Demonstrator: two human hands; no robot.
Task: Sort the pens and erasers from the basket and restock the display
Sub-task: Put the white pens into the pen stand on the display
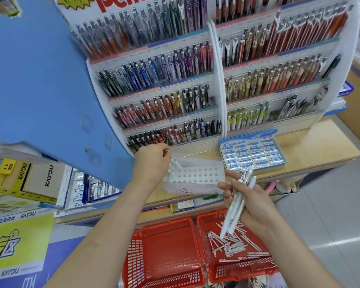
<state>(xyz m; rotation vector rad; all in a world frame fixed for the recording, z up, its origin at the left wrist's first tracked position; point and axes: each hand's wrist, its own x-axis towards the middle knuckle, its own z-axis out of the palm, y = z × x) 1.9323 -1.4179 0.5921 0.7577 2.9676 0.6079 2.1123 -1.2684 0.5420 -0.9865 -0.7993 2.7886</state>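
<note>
My right hand (pixel 249 201) grips a bundle of white pens (pixel 240 201), tips pointing down over the right red basket (pixel 206 223), which holds several loose white pens (pixel 235 244). My left hand (pixel 152 163) pinches a white pen (pixel 176 165) at the left end of a white holder block with rows of holes (pixel 197 175) on the wooden shelf. The left red basket (pixel 160 252) looks empty. A blue box of Pilot erasers (pixel 253 153) sits to the right of the holder.
Tiered pen display racks (pixel 216 80) rise behind the shelf (pixel 312 146). A blue board (pixel 40 80) leans at the left over Kayou boxes (pixel 25 179) and Pilot boxes (pixel 92 190). Grey floor (pixel 330 225) lies at the right.
</note>
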